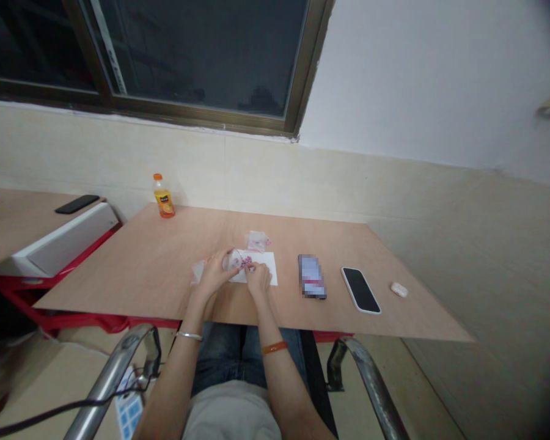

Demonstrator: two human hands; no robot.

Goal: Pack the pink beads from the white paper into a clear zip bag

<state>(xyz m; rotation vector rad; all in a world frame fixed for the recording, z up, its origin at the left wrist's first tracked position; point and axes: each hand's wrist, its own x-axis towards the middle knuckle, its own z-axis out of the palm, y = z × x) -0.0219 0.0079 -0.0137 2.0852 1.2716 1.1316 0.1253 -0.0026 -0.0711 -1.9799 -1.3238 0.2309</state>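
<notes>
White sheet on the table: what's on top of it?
Both hands, left hand and right hand, rest on the white sheet, pinching a small pink item. What lies beneath the hands is covered.

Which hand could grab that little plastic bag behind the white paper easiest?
Probably the right hand. It rests on the white paper, just below the little plastic bag, pinching only small pink bits. The left hand sits farther left, holding a clear bag.

Both forearms are bare, with a thin silver bangle (189, 335) round the wrist behind the left hand (214, 273) and an orange band (274, 348) behind the right hand (258, 278), above blue jeans (229, 354) and a pale grey top (231, 415).
</notes>
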